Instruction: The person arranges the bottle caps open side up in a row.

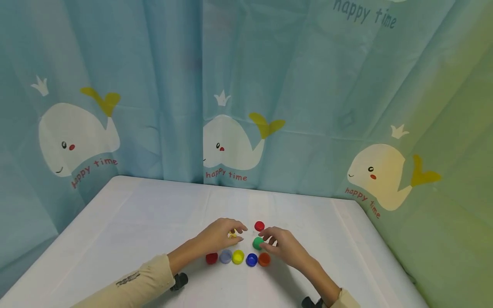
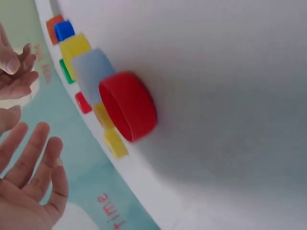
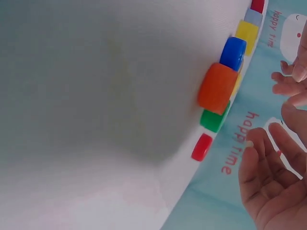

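Observation:
My left hand [image 1: 221,235] hovers over the table with relaxed, slightly bent fingers and nothing in them. Partly hidden behind it are yellow caps [image 2: 115,143]. My right hand [image 1: 286,246] hangs in the air with its fingers loosely bent, also holding nothing. In the head view its fingertips overlap the edge of a green cap [image 1: 257,243]. A smaller red cap [image 1: 259,226] lies just beyond. Nearer me runs a row of plastic caps: red [image 1: 212,258], grey-blue [image 1: 226,256], yellow [image 1: 238,257], blue [image 1: 252,259] and orange [image 1: 264,259].
A white-covered table [image 1: 154,209] carries all the caps, grouped near its middle. Behind and beside it hangs a blue-green curtain [image 1: 177,107] printed with white whales. Dark wrist straps [image 1: 179,282] sit at both cuffs.

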The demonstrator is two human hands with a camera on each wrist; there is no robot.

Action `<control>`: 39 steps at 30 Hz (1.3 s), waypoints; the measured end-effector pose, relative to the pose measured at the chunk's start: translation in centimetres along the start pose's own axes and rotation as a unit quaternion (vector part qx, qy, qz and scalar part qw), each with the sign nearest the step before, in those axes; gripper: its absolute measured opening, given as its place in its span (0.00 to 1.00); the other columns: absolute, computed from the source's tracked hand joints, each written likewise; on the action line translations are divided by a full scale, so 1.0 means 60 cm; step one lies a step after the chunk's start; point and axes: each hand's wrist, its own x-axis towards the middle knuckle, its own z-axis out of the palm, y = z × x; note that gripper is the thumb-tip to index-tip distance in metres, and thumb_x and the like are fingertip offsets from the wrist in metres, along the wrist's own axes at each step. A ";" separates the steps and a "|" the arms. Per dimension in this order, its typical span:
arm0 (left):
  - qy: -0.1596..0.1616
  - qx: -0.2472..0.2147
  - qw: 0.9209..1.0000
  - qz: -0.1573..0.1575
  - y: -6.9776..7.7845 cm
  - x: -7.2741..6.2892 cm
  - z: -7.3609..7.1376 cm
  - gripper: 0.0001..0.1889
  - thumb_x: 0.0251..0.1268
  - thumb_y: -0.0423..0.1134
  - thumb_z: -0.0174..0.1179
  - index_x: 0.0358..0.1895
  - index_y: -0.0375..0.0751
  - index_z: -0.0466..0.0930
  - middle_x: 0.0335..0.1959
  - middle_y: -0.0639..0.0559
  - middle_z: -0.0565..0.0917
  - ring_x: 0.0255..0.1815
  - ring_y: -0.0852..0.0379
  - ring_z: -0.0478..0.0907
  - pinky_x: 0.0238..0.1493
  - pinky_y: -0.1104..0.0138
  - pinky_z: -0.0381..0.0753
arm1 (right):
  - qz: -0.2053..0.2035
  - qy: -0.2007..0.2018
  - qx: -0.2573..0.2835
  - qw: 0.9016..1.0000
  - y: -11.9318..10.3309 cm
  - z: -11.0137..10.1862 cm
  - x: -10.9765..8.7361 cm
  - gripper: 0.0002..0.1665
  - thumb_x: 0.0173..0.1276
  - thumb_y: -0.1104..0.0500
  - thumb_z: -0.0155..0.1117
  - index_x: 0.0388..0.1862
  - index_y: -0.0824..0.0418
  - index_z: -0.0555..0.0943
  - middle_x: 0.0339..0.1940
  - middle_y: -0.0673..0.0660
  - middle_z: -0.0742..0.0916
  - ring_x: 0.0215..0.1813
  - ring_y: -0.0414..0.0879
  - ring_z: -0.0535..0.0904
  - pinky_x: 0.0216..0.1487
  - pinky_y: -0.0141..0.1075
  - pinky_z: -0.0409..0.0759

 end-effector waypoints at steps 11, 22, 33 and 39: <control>0.046 -0.029 0.995 -0.084 -0.025 0.001 -0.011 0.12 0.60 0.35 0.63 0.47 0.38 0.81 0.36 0.53 0.82 0.37 0.56 0.76 0.41 0.65 0.78 | -0.017 -0.009 0.005 1.000 -0.024 0.013 0.068 0.14 0.63 0.57 0.66 0.44 0.64 0.82 0.35 0.48 0.84 0.35 0.38 0.78 0.36 0.27 0.77; 0.041 -0.038 0.988 -0.147 -0.062 0.005 -0.015 0.12 0.56 0.31 0.65 0.45 0.34 0.81 0.34 0.48 0.82 0.35 0.55 0.77 0.41 0.61 0.79 | 0.006 -0.041 -0.007 0.999 -0.026 0.031 0.119 0.13 0.61 0.60 0.68 0.44 0.65 0.83 0.32 0.49 0.83 0.33 0.40 0.76 0.37 0.28 0.77; 0.026 -0.029 0.990 -0.135 -0.076 0.017 -0.007 0.12 0.53 0.31 0.68 0.42 0.31 0.82 0.24 0.53 0.79 0.26 0.59 0.73 0.30 0.67 0.75 | 0.032 -0.093 -0.049 0.994 -0.031 0.046 0.141 0.15 0.59 0.59 0.70 0.44 0.64 0.83 0.33 0.51 0.84 0.34 0.39 0.77 0.39 0.29 0.77; 0.016 -0.037 0.988 -0.152 -0.073 0.022 -0.003 0.13 0.52 0.31 0.68 0.42 0.30 0.81 0.20 0.55 0.75 0.22 0.61 0.68 0.24 0.71 0.68 | 0.054 -0.128 -0.077 0.987 -0.040 0.042 0.152 0.20 0.57 0.57 0.72 0.47 0.65 0.82 0.33 0.52 0.84 0.33 0.41 0.74 0.41 0.30 0.76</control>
